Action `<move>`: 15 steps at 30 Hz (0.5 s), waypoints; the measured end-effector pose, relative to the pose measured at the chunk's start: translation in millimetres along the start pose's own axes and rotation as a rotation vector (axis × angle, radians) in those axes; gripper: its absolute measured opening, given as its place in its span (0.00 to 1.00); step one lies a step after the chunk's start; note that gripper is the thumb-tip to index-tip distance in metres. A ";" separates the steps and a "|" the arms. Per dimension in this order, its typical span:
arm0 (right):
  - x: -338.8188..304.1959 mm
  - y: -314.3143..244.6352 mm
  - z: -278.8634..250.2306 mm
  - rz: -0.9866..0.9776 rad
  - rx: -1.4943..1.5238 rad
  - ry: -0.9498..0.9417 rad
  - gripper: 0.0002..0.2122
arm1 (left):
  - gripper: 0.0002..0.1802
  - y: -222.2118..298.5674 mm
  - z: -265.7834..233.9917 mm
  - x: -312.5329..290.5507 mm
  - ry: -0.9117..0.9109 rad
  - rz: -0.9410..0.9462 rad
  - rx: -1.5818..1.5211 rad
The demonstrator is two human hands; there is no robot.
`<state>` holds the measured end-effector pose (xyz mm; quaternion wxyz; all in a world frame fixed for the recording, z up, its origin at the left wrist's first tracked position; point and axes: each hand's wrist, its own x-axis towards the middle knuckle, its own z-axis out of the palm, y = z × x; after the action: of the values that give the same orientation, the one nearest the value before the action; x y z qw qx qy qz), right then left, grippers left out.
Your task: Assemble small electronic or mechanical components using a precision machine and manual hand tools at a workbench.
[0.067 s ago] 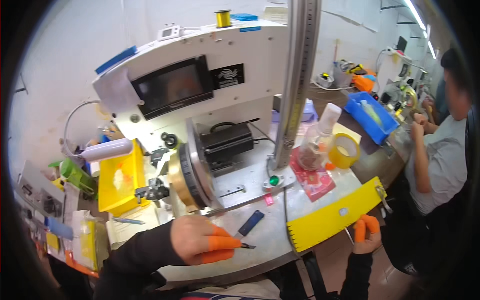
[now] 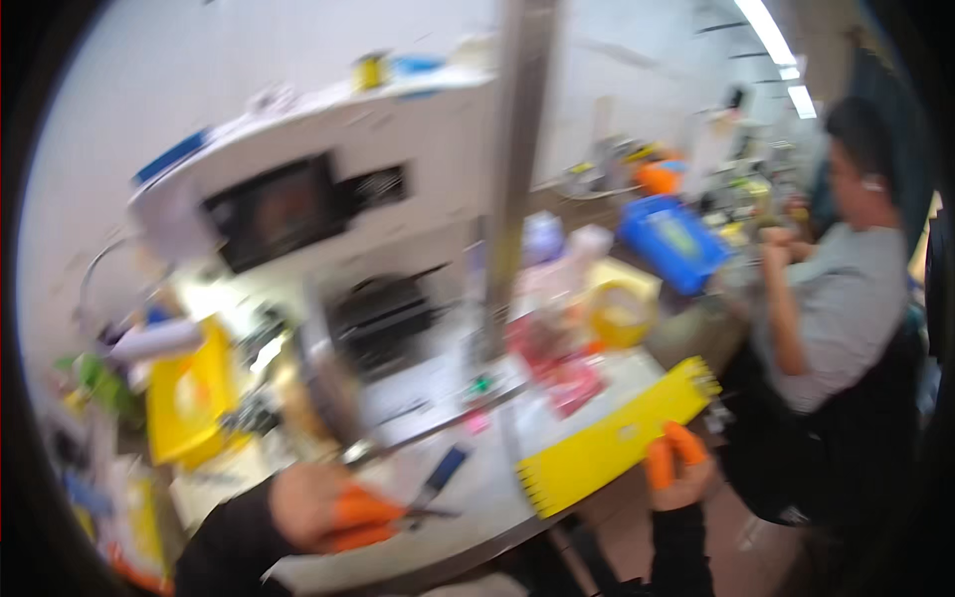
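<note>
My left hand [image 2: 323,507], with orange finger covers, is closed in a pinch on a thin dark pointed tool [image 2: 435,512] over the metal worktop. Its kind is blurred. Just beyond the tool lies a blue-handled utility knife [image 2: 445,468]. At the bench's front right, my right hand [image 2: 682,473] is held with its orange-covered fingers bent together beside a long yellow board [image 2: 587,453] with notched ends. Whatever those fingers pinch, if anything, cannot be made out. Behind the left hand stands a machine with a round drum [image 2: 323,383] and a black motor [image 2: 383,318].
A metal column [image 2: 517,169] rises mid-bench. Right of it are a yellow tape roll [image 2: 622,310], a red sheet [image 2: 572,383] and a blue bin [image 2: 674,244]. A yellow tray [image 2: 184,398] stands left. A seated person [image 2: 836,279] works at the far right.
The whole view has swung to the right, so bench and machine sit farther left and look blurred. Both hands keep about the same pose, and the left still pinches the dark tool.
</note>
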<state>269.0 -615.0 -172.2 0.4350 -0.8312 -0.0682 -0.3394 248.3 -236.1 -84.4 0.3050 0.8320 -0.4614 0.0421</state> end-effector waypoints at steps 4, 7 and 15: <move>121.4 -84.9 8.3 -0.177 0.448 0.294 0.23 | 0.11 11.4 -10.0 -81.2 0.235 -0.277 0.264; 171.6 -129.7 -105.2 -0.355 0.193 0.389 0.21 | 0.10 0.0 -18.6 -76.9 0.289 -0.340 0.196; 88.5 -194.0 59.9 -0.095 0.323 -0.238 0.21 | 0.08 -8.2 -55.9 -145.1 0.685 -0.496 0.248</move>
<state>287.3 -466.2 -9.1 0.5351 -0.7806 -0.2119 -0.2438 183.9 -94.6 -93.9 0.3392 0.8860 -0.1113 0.2959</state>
